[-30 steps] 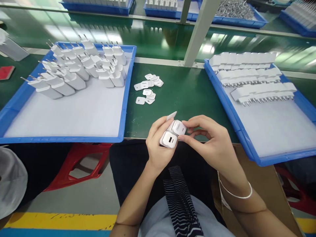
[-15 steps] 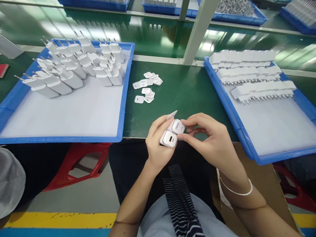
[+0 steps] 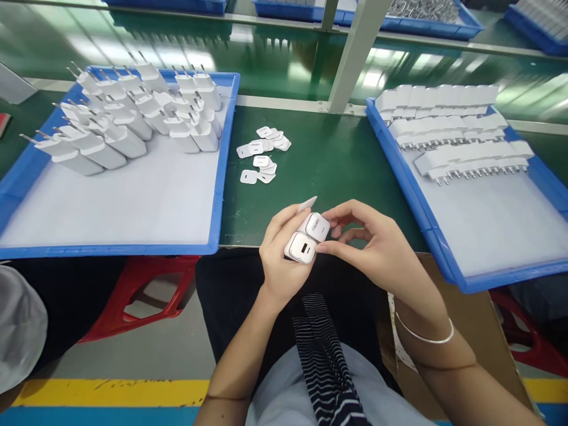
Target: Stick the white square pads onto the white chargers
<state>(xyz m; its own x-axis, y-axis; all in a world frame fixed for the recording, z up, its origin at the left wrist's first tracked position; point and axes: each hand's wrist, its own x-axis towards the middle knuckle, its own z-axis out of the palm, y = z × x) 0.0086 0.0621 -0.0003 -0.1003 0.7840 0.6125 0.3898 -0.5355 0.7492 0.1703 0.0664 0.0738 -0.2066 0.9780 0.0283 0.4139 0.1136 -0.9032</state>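
Note:
Two white wall chargers lie side by side in my left hand [image 3: 284,254], its fingers wrapped round them, their port ends facing up. The nearer charger [image 3: 300,247] shows a wide and a narrow port; the farther charger [image 3: 318,227] has printed letters and one small slot. A thin white face plate [image 3: 307,204] sticks out between the fingers of that same hand. My right hand [image 3: 361,236] has its thumb and forefinger bent against the right edge of the farther charger, the other fingers curled behind. Loose white face plates [image 3: 264,148] lie in a small group on the green table.
A blue tray [image 3: 216,195] on the left bears several upright chargers with pins up. The blue tray [image 3: 426,231] on the right holds rows of chargers lying down. A metal post [image 3: 355,56] rises behind. A red stool [image 3: 146,296] stands below left.
Both hands hold nearly the same pose round the chargers. The right fingertips have shifted slightly along the farther charger's edge. The whole view has moved a little.

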